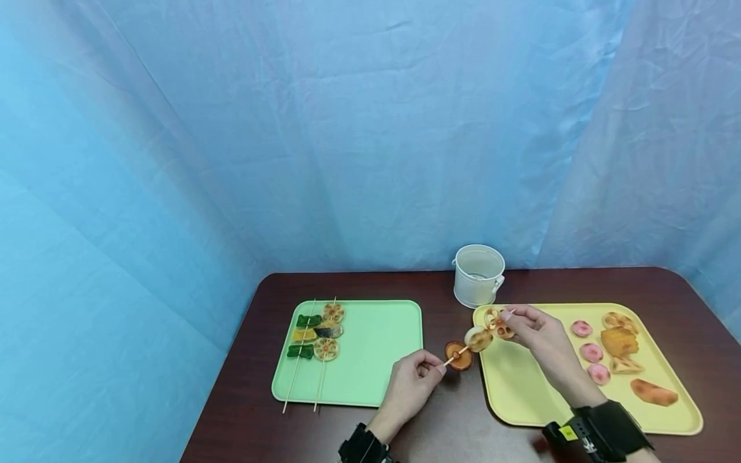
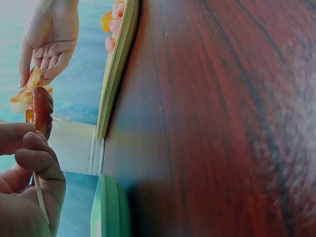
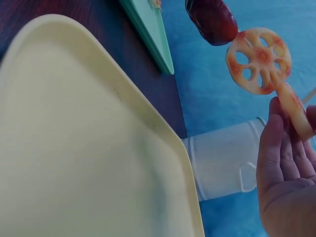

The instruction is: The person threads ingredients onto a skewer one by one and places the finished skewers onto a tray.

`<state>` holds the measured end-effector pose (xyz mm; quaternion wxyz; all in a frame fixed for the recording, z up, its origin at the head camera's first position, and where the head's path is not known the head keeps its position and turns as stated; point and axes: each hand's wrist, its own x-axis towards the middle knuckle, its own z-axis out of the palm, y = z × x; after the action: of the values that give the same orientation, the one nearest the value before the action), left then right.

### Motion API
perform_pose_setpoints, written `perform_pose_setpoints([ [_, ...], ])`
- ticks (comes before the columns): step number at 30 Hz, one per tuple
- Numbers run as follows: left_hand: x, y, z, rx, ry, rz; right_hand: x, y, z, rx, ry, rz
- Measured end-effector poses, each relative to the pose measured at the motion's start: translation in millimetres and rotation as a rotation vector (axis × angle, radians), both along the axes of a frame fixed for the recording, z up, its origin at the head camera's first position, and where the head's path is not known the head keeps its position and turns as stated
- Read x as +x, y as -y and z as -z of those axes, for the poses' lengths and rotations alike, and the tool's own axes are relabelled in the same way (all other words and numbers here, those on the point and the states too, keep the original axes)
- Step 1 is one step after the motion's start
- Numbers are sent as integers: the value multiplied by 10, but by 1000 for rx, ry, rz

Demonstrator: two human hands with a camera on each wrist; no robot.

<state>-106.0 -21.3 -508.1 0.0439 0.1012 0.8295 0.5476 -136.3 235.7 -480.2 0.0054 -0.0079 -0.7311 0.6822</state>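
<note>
Between my two hands a thin wooden skewer (image 1: 449, 361) is held up at a slant. My left hand (image 1: 408, 382) pinches its lower end between thumb and fingers. On it sits a brown mushroom cap (image 1: 459, 355) close to the left fingertips, then a pale browned round piece (image 1: 478, 340). Farther up is a lotus root slice (image 3: 263, 57) with open holes. My right hand (image 1: 544, 350) pinches another lotus root slice (image 3: 295, 111), seen nearly edge-on in the right wrist view, at the skewer's upper end.
A green tray (image 1: 376, 354) at left bears two loaded skewers (image 1: 300, 352). On the yellow tray (image 1: 515, 392) under my right hand lie three pink round slices (image 1: 591, 352), a golden piece (image 1: 619, 342) and an orange-brown piece (image 1: 654, 392). A white bucket (image 1: 477, 286) stands behind.
</note>
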Motion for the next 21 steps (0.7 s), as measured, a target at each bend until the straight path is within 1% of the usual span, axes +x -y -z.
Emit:
perform_pose_setpoints([
  [3, -2, 7, 6, -11, 5, -6, 1, 10, 5, 16, -2, -4],
  [6, -8, 13, 14, -42, 0, -9, 1, 23, 20, 19, -5, -14],
  [11, -21, 21, 28, -87, -43, -14, -1, 50, 32, 25, -9, -34],
  [15, -26, 34, 23, -83, -61, -34, 2, 66, 24, 23, -6, -32],
  [21, -33, 45, 7, -60, -51, -83, 9, 78, 27, 39, -4, -22],
])
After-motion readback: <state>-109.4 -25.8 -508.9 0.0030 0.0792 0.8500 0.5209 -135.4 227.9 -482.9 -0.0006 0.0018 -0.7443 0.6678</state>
